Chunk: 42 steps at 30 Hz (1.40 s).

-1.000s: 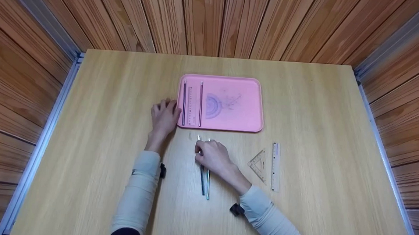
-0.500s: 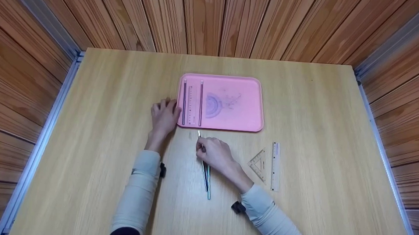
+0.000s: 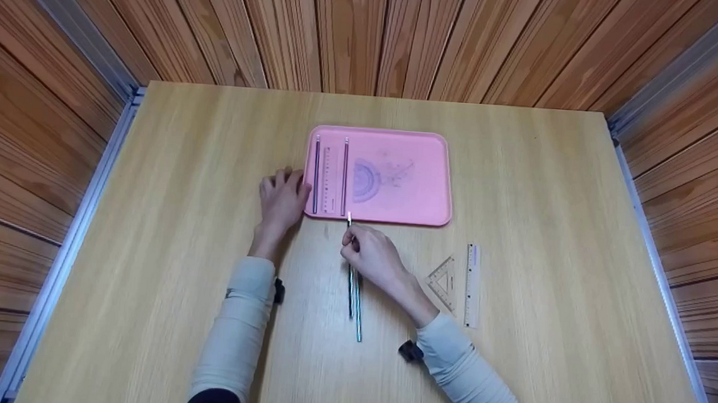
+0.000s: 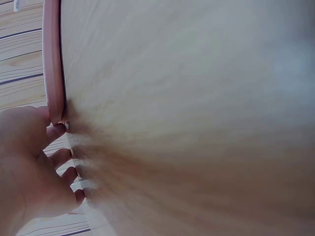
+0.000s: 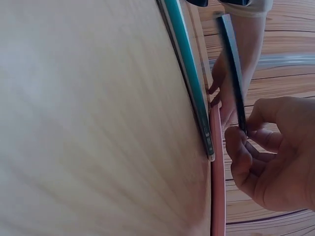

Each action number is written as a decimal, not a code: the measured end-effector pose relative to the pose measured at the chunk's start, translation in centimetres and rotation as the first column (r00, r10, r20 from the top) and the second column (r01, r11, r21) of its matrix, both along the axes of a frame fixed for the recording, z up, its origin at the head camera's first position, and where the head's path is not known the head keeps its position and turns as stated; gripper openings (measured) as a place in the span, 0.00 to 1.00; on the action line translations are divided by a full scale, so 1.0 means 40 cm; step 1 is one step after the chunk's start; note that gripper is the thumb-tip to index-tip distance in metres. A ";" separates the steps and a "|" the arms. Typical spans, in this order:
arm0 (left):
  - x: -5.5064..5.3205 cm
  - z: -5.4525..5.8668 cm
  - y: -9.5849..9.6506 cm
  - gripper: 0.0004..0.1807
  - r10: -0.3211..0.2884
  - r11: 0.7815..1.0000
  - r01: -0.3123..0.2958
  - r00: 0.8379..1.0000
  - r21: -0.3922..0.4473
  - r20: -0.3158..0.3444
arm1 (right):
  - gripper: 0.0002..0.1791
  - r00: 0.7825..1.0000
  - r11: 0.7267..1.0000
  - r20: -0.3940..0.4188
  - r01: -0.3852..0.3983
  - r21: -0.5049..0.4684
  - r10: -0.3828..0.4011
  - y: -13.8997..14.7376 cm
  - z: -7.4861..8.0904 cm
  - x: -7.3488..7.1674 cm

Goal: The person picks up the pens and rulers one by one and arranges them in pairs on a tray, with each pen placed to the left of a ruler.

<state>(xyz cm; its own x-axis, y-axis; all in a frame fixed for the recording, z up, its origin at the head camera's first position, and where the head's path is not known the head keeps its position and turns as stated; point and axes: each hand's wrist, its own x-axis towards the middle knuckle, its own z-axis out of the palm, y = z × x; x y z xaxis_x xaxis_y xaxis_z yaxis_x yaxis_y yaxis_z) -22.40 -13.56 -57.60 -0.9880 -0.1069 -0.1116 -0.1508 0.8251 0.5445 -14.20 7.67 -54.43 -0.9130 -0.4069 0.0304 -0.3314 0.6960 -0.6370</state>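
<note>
In the head view my left hand [image 3: 282,202] is at the left rim of a pink tray [image 3: 418,215]. Its thumb and forefinger pinch the rim near the corner, while the other fingertips rest on the table. My right hand [image 3: 373,255] grips a dark pencil [image 3: 350,294] between thumb and fingers, and the pencil's pale end overlaps the tray's near rim. From the right wrist, this pencil [image 5: 233,69] stands tilted above the table. A teal pencil [image 5: 183,51] lies on the table beneath that hand. Inside the tray are two pencils, a clear ruler [image 3: 330,180] and a bluish protractor [image 3: 366,182].
Right of my right hand, a clear set square [image 3: 444,282] and another ruler [image 3: 472,286] lie on the wooden table [image 3: 552,240]. Wood-panelled walls [image 3: 358,34] with metal edge rails enclose the back and sides.
My right hand has drawn the dark pencil away from the table and forward toward the tray. The teal pencil has shifted slightly. My left hand has stayed at the rim.
</note>
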 end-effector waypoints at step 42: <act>0.003 0.002 0.003 0.26 0.015 1.000 -0.015 1.000 0.017 -0.005 | 0.38 0.987 0.979 0.115 0.129 -0.161 -0.111 0.068 0.016 -0.068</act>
